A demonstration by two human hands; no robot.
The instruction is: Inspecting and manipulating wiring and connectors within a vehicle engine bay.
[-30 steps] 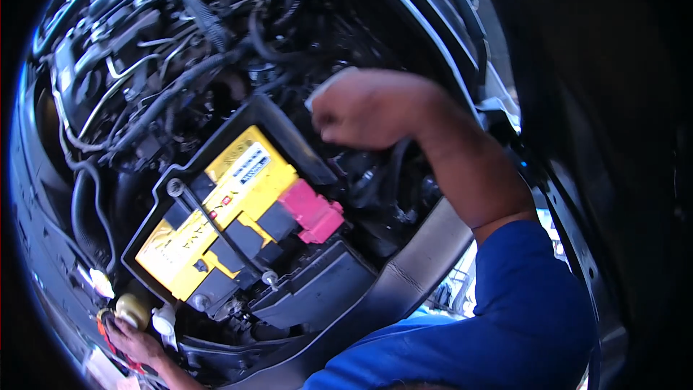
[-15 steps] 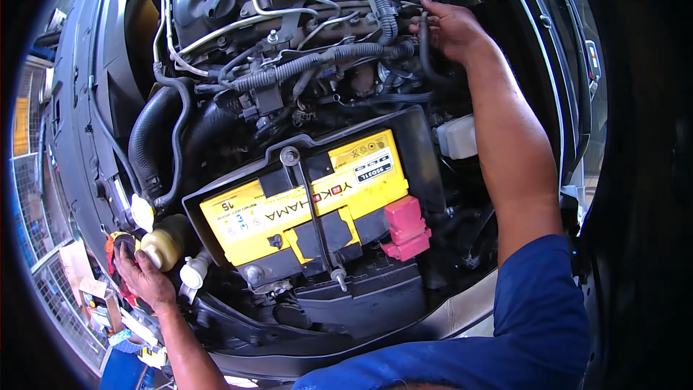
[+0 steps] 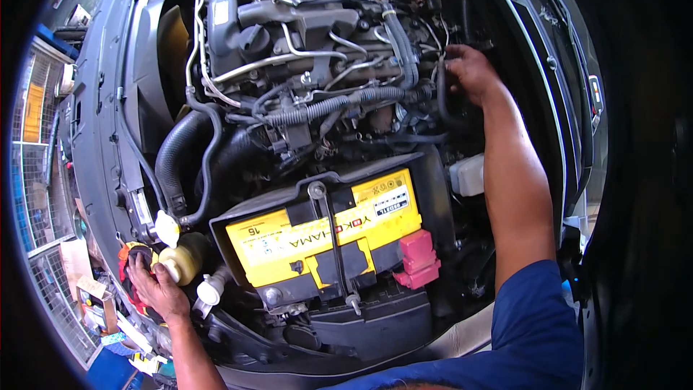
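Well, with the battery (image 3: 312, 233) as the middle of the dial and twelve towards the engine (image 3: 310, 29), the left hand (image 3: 160, 290) lay between eight and nine, fingers spread over a red-and-black bundle (image 3: 137, 260), just beside a yellowish reservoir (image 3: 186, 260); whether it gripped anything, I couldn't tell. I thought that weight leaned there might make the bundle slide, or knock the reservoir. At seven, a battery post (image 3: 273, 295) looked bare to me, so a metal tool dropped across it and the clamp bar (image 3: 333, 245) could have sparked; the red terminal cover (image 3: 417, 258) sat just past three. Farther off, between one and two, the right hand (image 3: 473, 72) was partly curled at a black hose (image 3: 442, 94) by the engine's side; whether it held the hose or only touched it, I couldn't make out. A hard tug might have strained that hose, and anything let slip could have dropped out of sight. The bare forearm (image 3: 520, 180) risked a burn if the metal was hot, which I couldn't judge.

As for writing, the battery's yellow face carried large lettering (image 3: 299, 241), upside down from the person's side, with a white-and-black label (image 3: 392, 202) at two. Beyond, at eleven, a white sticker (image 3: 220, 13) marked the engine, too small to read.
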